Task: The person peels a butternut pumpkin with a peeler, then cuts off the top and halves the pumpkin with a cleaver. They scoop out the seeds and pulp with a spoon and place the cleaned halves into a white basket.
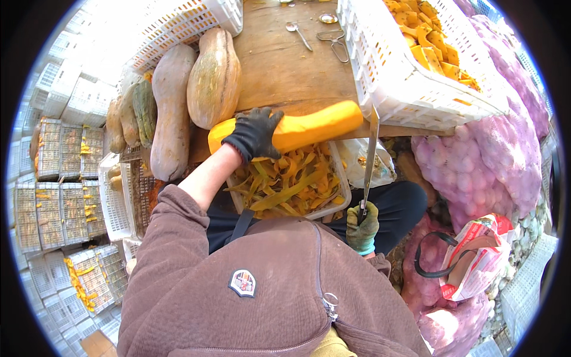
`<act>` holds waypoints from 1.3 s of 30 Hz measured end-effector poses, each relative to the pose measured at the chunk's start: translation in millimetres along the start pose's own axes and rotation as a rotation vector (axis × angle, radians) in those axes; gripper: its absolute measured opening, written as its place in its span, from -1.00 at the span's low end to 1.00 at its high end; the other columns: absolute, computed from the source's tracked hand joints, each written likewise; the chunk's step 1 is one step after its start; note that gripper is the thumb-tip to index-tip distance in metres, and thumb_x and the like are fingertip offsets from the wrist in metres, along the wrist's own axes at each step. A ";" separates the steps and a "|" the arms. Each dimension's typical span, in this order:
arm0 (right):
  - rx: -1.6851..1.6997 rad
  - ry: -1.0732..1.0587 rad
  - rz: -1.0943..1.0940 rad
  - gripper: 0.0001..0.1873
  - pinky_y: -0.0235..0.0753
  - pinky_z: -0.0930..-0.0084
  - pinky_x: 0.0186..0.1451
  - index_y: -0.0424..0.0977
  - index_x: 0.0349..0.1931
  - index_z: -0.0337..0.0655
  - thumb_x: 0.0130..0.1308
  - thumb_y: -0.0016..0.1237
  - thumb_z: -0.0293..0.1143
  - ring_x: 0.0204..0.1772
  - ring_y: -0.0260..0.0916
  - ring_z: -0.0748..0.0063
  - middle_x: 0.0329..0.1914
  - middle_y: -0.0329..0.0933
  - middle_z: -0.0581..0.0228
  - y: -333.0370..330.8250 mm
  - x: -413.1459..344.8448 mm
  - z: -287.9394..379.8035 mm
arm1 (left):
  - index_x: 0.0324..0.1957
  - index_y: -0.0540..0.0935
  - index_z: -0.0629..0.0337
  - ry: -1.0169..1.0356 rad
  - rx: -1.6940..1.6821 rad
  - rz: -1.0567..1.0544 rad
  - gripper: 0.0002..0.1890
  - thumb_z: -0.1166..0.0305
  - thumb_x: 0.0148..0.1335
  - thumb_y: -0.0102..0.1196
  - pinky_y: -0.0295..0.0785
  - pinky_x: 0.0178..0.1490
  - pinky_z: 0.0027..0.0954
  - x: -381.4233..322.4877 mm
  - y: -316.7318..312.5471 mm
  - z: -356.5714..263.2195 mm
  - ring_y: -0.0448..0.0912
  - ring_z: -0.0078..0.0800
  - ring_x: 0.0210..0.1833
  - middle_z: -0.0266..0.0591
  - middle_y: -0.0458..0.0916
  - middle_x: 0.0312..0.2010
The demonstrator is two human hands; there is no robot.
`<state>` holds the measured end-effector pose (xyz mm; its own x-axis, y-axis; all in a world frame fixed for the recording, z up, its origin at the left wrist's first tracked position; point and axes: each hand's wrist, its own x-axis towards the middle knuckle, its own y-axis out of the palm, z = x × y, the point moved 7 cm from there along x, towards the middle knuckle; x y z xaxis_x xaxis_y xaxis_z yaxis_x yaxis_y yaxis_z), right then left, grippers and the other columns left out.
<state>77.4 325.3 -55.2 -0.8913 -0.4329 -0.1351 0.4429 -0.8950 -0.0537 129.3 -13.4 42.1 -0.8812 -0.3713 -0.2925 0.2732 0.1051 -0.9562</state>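
Note:
My left hand, in a black glove, grips a peeled orange squash near its thicker left end. The squash lies slantwise at the front edge of a wooden table. In a green and teal glove, my right hand holds the dark handle of a long knife. Its blade points up and away from me, just right of the squash's narrow end and apart from it. Below the squash, a pale plastic tub holds peel strips.
Unpeeled squashes lie at the left beside a white crate. Another crate at right holds cut orange pieces. A spoon and a wire-handled tool lie on the table. Pink mesh sacks and a red-white bag sit rightward.

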 end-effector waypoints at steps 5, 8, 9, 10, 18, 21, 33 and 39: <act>-0.582 -0.444 0.124 -0.65 0.47 0.25 -0.38 0.34 -0.02 -0.19 0.18 0.07 -0.41 -0.40 0.50 -0.03 -0.42 0.50 0.02 40.6 16.7 56.9 | 0.02 0.45 0.25 -0.007 -0.246 -0.044 -0.20 -0.03 -0.26 0.38 0.41 0.05 -0.16 37.6 -18.3 20.6 0.50 0.04 0.00 0.12 0.52 -0.08; -0.521 -0.553 0.182 -0.64 0.48 0.31 -0.37 0.34 -0.01 -0.21 0.18 0.05 -0.47 -0.40 0.50 0.08 -0.42 0.50 0.06 66.0 35.0 103.4 | 0.14 0.36 0.28 -0.024 -0.155 -0.173 -0.08 -0.07 -0.24 0.37 0.36 0.13 -0.12 40.1 -32.6 19.3 0.40 0.00 0.16 0.09 0.43 0.08; -0.397 -0.503 0.229 -0.65 0.47 0.43 -0.38 0.34 -0.01 -0.23 0.17 0.03 -0.52 -0.43 0.47 0.31 -0.44 0.48 0.18 73.4 43.3 120.7 | 0.21 0.30 0.26 -0.048 -0.036 -0.275 -0.01 -0.08 -0.25 0.38 0.33 0.16 -0.09 30.6 -36.7 17.4 0.34 -0.04 0.24 0.06 0.38 0.16; -0.522 -0.862 0.134 -0.69 0.42 0.55 -0.42 0.37 -0.05 -0.26 0.18 0.00 -0.59 -0.45 0.41 0.50 -0.44 0.45 0.31 74.3 43.2 165.6 | 0.26 0.24 0.23 -0.089 0.005 -0.316 0.05 -0.09 -0.26 0.39 0.30 0.19 -0.05 18.2 -35.9 20.1 0.29 -0.06 0.28 0.02 0.32 0.21; 0.289 -0.800 0.151 -0.73 0.33 0.56 -0.44 0.36 -0.31 -0.22 0.33 -0.10 -0.17 -0.54 0.23 0.46 -0.56 0.33 0.30 79.5 94.0 272.7 | 0.33 0.16 -0.17 -0.225 -0.042 -0.411 0.03 0.09 -0.29 0.39 0.21 0.07 0.30 -49.0 11.2 29.9 0.22 -0.08 0.26 -0.09 0.16 0.24; -0.492 -0.467 0.346 -0.81 0.45 0.48 -0.23 0.39 -0.18 -0.18 0.31 -0.09 -0.28 -0.32 0.40 0.29 -0.40 0.44 0.17 132.0 105.8 179.8 | 0.32 0.17 -0.15 -0.261 0.010 -0.380 0.02 0.11 -0.29 0.37 0.23 0.01 0.30 -43.7 16.5 32.6 0.25 -0.11 0.22 -0.10 0.19 0.21; -1.065 -0.103 0.575 -0.74 0.41 0.19 -0.26 0.36 -0.23 -0.22 0.21 0.03 -0.26 -0.34 0.43 -0.06 -0.43 0.47 -0.06 151.2 116.1 95.1 | 0.31 0.13 0.01 -0.211 0.005 -0.331 0.08 0.01 -0.32 0.40 0.31 -0.09 0.23 -36.6 12.7 40.9 0.30 -0.15 0.17 -0.13 0.25 0.17; -0.999 0.326 0.740 -0.75 0.43 0.23 -0.48 0.31 -0.24 -0.19 0.25 -0.01 -0.24 -0.51 0.44 0.10 -0.55 0.41 0.08 155.6 121.0 120.8 | 0.31 0.12 0.11 -0.173 -0.046 -0.269 0.13 -0.04 -0.34 0.41 0.38 -0.10 0.09 -27.1 11.6 51.4 0.36 -0.10 0.13 -0.06 0.28 0.14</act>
<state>26.6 120.7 39.7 -0.4003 -0.6170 -0.6775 0.8265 0.0762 -0.5578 176.2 -49.6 39.3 -0.8399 -0.5421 -0.0270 0.0181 0.0218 -0.9996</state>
